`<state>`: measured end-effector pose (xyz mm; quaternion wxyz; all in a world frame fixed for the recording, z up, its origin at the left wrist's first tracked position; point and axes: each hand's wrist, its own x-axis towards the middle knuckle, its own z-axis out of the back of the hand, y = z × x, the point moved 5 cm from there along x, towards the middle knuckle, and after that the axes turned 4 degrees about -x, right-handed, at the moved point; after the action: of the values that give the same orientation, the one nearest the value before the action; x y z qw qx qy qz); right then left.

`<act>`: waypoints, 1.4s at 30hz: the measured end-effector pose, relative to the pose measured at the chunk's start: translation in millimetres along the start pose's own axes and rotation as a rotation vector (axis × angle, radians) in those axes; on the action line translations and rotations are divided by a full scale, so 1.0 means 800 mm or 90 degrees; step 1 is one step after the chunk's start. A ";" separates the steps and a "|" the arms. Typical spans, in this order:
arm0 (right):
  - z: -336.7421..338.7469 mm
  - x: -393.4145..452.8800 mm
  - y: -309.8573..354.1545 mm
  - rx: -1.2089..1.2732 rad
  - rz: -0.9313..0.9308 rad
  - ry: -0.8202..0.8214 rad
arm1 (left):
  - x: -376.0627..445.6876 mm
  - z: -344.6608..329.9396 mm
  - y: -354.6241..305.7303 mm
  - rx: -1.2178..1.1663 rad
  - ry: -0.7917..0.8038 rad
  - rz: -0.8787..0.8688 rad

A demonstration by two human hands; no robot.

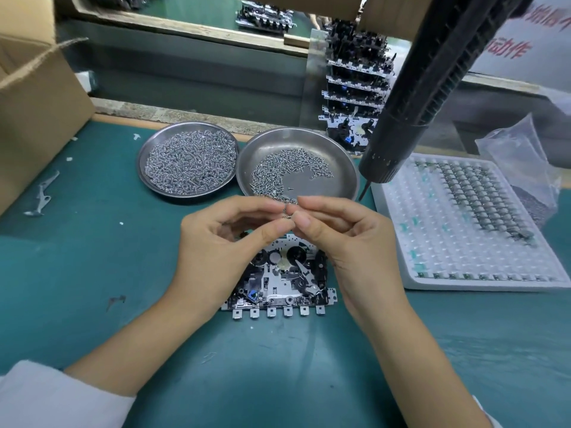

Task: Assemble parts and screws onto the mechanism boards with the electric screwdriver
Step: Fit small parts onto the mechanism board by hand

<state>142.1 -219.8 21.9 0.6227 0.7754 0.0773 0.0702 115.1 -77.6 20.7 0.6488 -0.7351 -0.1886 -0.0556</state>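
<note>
Hands are raised together at the centre of the frame, just above a mechanism board (pixel 279 281) that lies flat on the green table mat (pixel 92 257). The left hand (pixel 222 242) is brought in from the lower left, its forearm bare below a white sleeve (pixel 46 396); its thumb and forefinger are curled toward the right hand. The right hand (pixel 346 242) is brought in from the lower right, with thumb and forefinger bent inward in the same way. A tiny metal part (pixel 287 215) is pinched between the fingertips of both hands; whether it is a screw or a spring cannot be told.

An electric screwdriver (pixel 432 88), black and ribbed, is hung at a slant in the upper right, its bit pointed down beside the right edge of a steel dish of screws (pixel 296 168). A second steel dish (pixel 188 162), heaped fuller, is set just to its left. A white foam tray (pixel 463 223) with rows of small parts is placed at the right, with a clear plastic bag (pixel 525 156) at its far edge. A stack of boards (pixel 355 84) is seen above the dishes, and a cardboard box (pixel 34 112) in the upper left.

Red characters are printed on a white sign (pixel 531 35) in the upper right corner; only "动作" can be made out.
</note>
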 end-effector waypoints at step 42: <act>0.224 0.010 0.092 -1.188 0.035 -0.091 | -0.002 0.006 0.008 0.033 -0.083 0.021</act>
<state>188.8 -405.1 55.1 0.9947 -0.0341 -0.0669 0.0706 114.9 -73.8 13.5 0.6547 -0.7232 -0.2198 0.0084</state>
